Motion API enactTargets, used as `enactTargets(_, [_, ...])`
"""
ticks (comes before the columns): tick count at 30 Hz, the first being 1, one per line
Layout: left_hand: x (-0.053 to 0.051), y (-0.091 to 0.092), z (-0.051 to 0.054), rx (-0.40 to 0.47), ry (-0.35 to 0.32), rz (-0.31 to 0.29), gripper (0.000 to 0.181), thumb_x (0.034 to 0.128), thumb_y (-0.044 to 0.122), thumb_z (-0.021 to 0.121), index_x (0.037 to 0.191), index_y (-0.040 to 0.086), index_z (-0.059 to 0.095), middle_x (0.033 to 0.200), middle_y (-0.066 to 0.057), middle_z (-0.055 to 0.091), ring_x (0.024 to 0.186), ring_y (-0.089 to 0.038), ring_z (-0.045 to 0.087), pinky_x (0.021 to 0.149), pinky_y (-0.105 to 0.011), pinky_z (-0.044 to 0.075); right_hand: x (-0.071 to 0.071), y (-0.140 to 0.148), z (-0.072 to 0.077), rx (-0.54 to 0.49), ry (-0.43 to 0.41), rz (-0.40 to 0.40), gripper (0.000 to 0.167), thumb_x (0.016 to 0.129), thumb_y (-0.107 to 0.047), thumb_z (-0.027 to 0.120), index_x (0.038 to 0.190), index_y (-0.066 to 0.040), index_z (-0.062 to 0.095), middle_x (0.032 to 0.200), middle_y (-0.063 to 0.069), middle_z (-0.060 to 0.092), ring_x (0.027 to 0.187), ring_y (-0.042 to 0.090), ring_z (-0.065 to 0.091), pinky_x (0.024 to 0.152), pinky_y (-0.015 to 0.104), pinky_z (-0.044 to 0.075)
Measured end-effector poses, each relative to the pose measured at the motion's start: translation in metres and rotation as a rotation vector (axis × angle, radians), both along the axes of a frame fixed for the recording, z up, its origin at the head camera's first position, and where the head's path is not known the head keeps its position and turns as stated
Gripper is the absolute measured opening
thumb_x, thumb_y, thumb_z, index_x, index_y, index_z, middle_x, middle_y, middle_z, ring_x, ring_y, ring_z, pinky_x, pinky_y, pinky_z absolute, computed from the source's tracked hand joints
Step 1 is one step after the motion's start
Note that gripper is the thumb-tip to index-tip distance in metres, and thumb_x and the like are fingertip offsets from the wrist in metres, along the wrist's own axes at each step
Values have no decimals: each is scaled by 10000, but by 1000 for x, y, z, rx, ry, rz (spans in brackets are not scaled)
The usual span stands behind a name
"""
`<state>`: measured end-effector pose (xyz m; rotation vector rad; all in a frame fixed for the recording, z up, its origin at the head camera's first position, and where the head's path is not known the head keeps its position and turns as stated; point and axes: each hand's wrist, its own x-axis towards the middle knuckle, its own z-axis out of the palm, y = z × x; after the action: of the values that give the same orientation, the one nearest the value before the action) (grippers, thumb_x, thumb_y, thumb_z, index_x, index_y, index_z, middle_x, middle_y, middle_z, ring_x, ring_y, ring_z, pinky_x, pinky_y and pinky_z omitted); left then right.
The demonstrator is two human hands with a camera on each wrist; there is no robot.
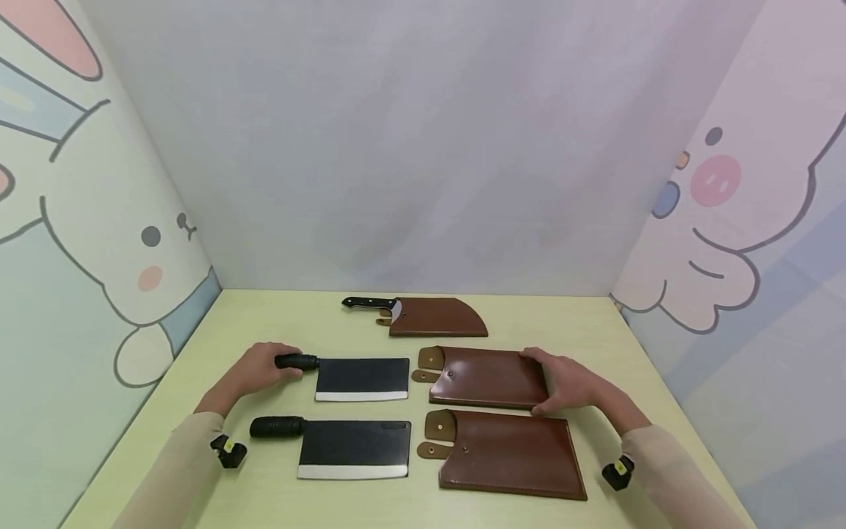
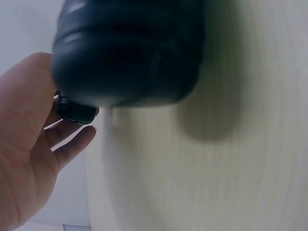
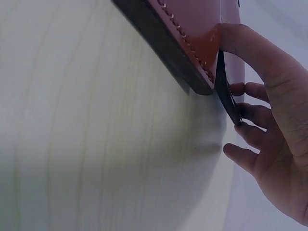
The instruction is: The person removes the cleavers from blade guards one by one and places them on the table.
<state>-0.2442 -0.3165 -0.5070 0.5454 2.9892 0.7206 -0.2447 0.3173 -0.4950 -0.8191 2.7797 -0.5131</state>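
Observation:
My left hand (image 1: 264, 367) is at the black handle (image 1: 295, 361) of the farther cleaver (image 1: 363, 376), fingers over it and thumb on the near side. The left wrist view shows that handle (image 2: 76, 110) between thumb and fingers of the hand (image 2: 29, 144). My right hand (image 1: 570, 382) spans the right end of the middle brown sheath (image 1: 492, 376), fingers at its far edge, thumb at its near corner. In the right wrist view the hand (image 3: 274, 110) holds the sheath's edge (image 3: 226, 89). Both cleaver and sheath lie flat, the blade's tip just left of the sheath's straps.
A second cleaver (image 1: 355, 447) lies nearer, its handle (image 2: 127, 57) large in the left wrist view. Right of it is another brown sheath (image 1: 512, 454). At the back, a black-handled knife (image 1: 370, 302) sits in a curved sheath (image 1: 439, 317). Walls (image 1: 396, 147) enclose the table (image 1: 277, 316).

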Motion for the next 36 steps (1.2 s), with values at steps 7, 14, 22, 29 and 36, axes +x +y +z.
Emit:
enactTargets(7, [-1,-1,0,1,-34,10,461,895,296,805,1240,4,712,1200,-202,709,1168,-439,634,976,-609,477,-2,-2,0,8,-10,-8,1138,663,-541,929,1555,-112,366,1507,137,482,1284,340,560,1008,550,476])
enactTargets(14, [-4,-2,9,40,-88,-19,554,941,450,729,1281,14,691,1238,-182,698,1205,-432,614,978,-598,479,-6,-3,4,16,-25,14,1180,661,-562,928,1562,-59,354,1592,231,371,1382,422,472,1071,592,425])
enactTargets(22, [-15,11,24,37,-59,18,609,971,525,657,1321,26,669,1255,-163,701,1229,-417,608,997,-602,470,-15,-5,25,-54,-42,-9,995,799,-508,851,1565,-61,398,1628,237,311,1444,474,374,1061,655,400])
enactTargets(29, [-28,33,34,56,29,40,636,966,524,666,1350,17,642,1339,-210,645,1274,-447,562,1025,-627,440,-30,-14,37,-62,-17,-19,890,867,-513,787,1553,-73,431,1594,198,399,1427,438,421,1070,624,410])
enactTargets(36, [-43,52,36,78,33,60,729,964,523,668,1462,10,529,1453,-238,548,1290,-452,546,1032,-633,430,-46,-28,40,-63,-11,-44,898,882,-550,756,1556,-62,420,1580,195,424,1425,432,427,1081,623,403])
